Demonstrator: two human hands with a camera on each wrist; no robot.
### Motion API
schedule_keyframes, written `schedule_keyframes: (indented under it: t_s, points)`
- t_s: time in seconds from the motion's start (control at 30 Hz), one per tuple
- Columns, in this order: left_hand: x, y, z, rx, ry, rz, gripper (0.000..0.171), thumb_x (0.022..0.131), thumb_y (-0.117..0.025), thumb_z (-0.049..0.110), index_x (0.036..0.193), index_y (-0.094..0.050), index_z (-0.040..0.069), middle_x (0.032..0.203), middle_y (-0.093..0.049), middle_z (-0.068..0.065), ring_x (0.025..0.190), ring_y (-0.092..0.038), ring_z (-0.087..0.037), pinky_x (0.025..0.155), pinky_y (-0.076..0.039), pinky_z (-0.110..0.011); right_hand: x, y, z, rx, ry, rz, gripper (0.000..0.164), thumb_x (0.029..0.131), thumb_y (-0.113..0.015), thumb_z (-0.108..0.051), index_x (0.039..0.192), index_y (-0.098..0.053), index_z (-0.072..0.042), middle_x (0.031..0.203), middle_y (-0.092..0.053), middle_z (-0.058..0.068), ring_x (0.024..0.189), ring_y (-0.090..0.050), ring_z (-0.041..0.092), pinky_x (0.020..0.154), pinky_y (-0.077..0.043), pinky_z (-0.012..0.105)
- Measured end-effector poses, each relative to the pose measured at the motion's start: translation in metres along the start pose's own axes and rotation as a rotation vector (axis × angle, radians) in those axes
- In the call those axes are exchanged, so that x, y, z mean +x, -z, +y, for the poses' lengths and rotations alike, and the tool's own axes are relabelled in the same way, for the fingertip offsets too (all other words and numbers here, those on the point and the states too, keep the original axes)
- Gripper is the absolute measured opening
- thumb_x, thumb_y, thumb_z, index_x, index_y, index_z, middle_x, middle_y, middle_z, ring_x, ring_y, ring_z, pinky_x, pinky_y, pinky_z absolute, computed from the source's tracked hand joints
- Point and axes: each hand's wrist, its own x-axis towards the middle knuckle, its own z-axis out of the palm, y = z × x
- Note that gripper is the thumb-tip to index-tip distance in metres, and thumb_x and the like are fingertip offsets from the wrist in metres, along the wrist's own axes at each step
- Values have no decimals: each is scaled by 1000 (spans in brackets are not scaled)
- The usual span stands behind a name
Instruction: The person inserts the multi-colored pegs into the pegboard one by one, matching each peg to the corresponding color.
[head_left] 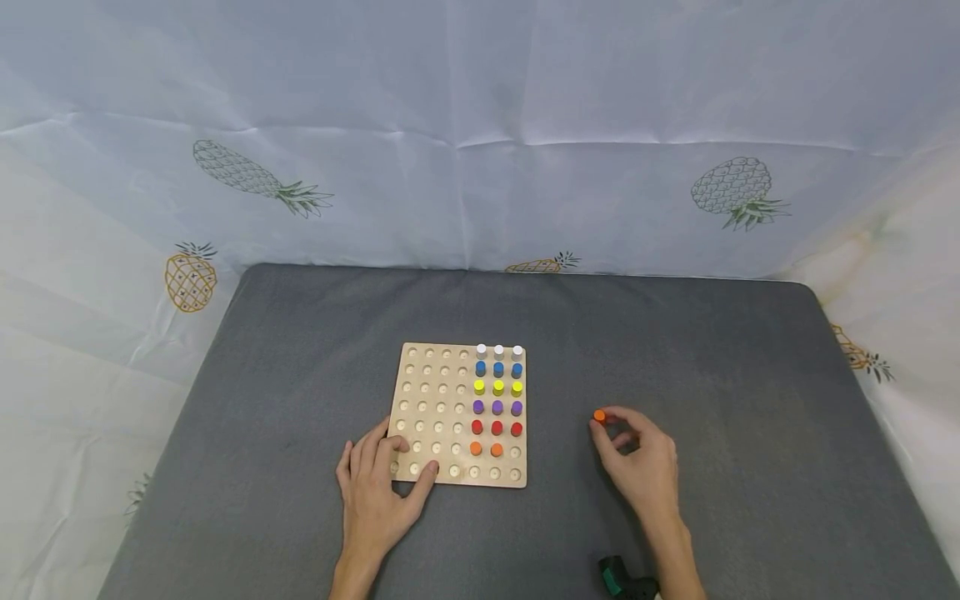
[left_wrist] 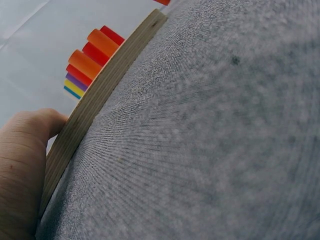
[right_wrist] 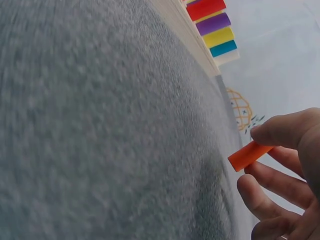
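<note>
A square wooden pegboard (head_left: 431, 415) lies on the grey table, its holes in a grid. Its right three columns bear upright pegs in rows: white, blue, yellow, purple, red, and at the front two orange pegs (head_left: 497, 450). My left hand (head_left: 377, 500) rests on the board's near left corner, thumb at the front edge, index finger bent over the top. To the right of the board, my right hand (head_left: 643, 465) pinches another orange peg (right_wrist: 247, 156) between thumb and fingers, apart from the board. In the right wrist view that peg is tilted.
A dark grey cloth (head_left: 300, 333) covers the table. At the near edge by the right forearm lies a black and green object (head_left: 626, 579), partly cut off. A pale curtain (head_left: 480, 200) with pineapple prints hangs behind and at both sides.
</note>
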Motion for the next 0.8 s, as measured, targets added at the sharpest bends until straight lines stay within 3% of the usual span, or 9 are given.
schedule_keyframes:
  t_s: [0.3,0.53,0.8]
  points:
    - [0,0,0,2,7,0,39,76,-86,35,94,-59,14,142,-59,-21,130,-50,-37,112,-20,-73,-1,-6,-7,39,40,-15,21,77,-87,-6,96,-78,-9,87,-78,5,55,-53,-3,42,-34,16]
    - [0,1,0,6,6,-2,39,76,-86,36,94,-59,15,141,-59,-21,130,-50,-37,112,-21,-73,-5,-12,-14,69,50,-48,22,76,-88,-5,96,-78,-8,71,-70,3,53,-51,-1,43,-34,18]
    - [0,1,0,1,-3,4,39,76,-85,37,94,-59,14,141,-59,-21,130,-51,-37,112,-21,-73,-10,-19,-22,78,73,-82,24,75,-88,-5,97,-78,-9,70,-68,0,56,-50,-1,48,-36,19]
